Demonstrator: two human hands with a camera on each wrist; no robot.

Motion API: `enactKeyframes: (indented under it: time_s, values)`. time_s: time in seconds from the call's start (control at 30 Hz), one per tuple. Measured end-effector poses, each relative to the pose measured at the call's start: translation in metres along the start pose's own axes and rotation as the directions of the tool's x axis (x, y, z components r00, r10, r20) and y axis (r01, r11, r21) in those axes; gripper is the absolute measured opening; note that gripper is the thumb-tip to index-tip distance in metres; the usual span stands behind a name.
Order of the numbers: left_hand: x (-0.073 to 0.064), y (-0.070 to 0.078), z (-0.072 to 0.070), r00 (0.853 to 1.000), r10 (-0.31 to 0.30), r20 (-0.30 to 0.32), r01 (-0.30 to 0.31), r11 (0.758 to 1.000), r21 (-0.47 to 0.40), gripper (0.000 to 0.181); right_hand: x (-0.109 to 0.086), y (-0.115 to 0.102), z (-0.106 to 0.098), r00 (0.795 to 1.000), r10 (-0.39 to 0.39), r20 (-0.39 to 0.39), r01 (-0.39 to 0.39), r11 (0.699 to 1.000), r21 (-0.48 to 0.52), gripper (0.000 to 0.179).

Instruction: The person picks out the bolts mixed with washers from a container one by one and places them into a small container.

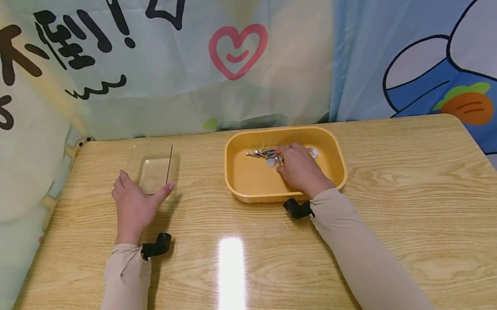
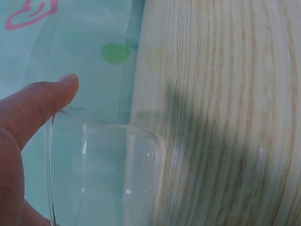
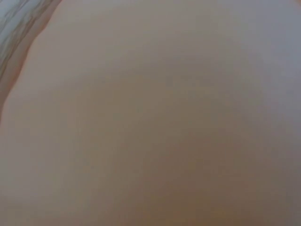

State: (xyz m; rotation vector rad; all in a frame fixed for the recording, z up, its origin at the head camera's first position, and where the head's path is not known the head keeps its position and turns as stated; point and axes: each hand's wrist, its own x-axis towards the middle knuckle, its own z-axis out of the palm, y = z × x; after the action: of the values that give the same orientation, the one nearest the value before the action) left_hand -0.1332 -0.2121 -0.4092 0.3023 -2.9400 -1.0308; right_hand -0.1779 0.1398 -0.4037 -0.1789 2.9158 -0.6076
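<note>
Yellow tray [image 1: 259,197], set by the far edge of the table [image 1: 189,290] around the middle, and that's where the bolts [image 1: 267,151] are, bunched towards the tray's back rim. The bit that matters most, we reckon, is how they sit to the right hand [image 1: 301,167]: it comes in over the tray's near rim, and the pile is right at its fingertips, spreading out towards the table's left edge. So the right hand is easily the nearer one; the left hand [image 1: 134,206] is well apart from the pile.

As for direction, the bolts we can make out lie long axis side to side, roughly along the far edge, and the leftmost one slants a bit. Which way the heads face is too small for us to call. The right fingers are bent down, but we can't tell if they're pinching a bolt, and the right wrist view is just blur. There's a pale ring [image 1: 316,154] just past that hand, towards the table's right edge.

Over near the far left corner is a clear box [image 1: 155,166]. The left hand is spread wide at its near end, thumb by the rim; we can't tell if it's touching.
</note>
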Motion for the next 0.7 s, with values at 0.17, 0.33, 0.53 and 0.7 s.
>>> enactKeyframes:
  time_s: [0.17,0.33,0.53,0.7]
  values:
    - [-0.0001,-0.0004,-0.0002,1.000,-0.003,0.001,0.003,1.000,-0.001,0.126,0.0000,-0.0005,-0.0004,1.000,0.024,0.008,-0.024,1.000,-0.003,0.031]
    - [-0.0008,-0.0001,-0.0003,1.000,-0.002,-0.004,0.002,1.000,-0.006,0.125,-0.0016,-0.0009,-0.0012,0.998,0.056,0.019,-0.056,0.998,-0.007,0.025]
    - [-0.0008,-0.0001,-0.0001,1.000,0.002,-0.002,-0.002,1.000,-0.009,0.125,-0.0032,0.0001,-0.0021,0.997,0.072,0.026,-0.072,0.997,0.001,0.014]
    - [-0.0002,0.0000,0.0001,1.000,0.003,-0.004,-0.003,1.000,-0.008,0.125,-0.0033,0.0008,-0.0037,0.993,0.114,0.031,-0.114,0.993,-0.008,0.017]
